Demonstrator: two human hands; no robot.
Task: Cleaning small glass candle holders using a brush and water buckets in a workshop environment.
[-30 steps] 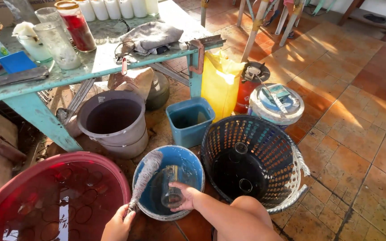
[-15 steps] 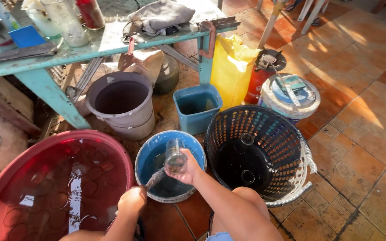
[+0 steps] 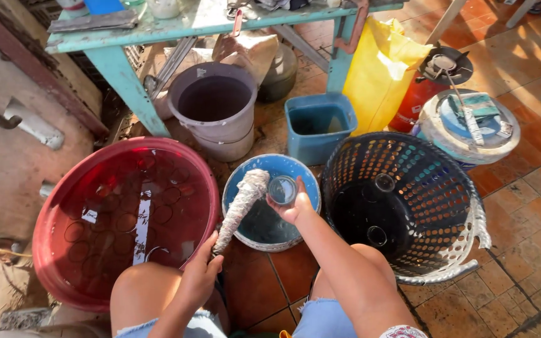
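My left hand (image 3: 200, 273) grips the handle of a soapy bottle brush (image 3: 242, 200) whose foamy head points up over a round blue basin (image 3: 295, 169). My right hand (image 3: 294, 204) holds a clear drinking glass (image 3: 282, 189) above that basin, its open mouth turned up toward me. The brush head lies just left of the glass, close to it but outside it. Soapy water fills the blue basin. My knees show at the bottom of the view.
A large red tub (image 3: 64, 206) with water and submerged glasses is at left. A black perforated basket (image 3: 408, 200) holding glasses is at right. Behind stand a grey bucket (image 3: 215, 106), a blue square bin (image 3: 318, 125), a yellow bag (image 3: 380, 69), a gas burner (image 3: 443, 66) and a turquoise table (image 3: 176, 28).
My right hand lifted the glass out of the blue basin and turned its mouth upward. My left hand raised the brush head beside it. The camera tilted down and left.
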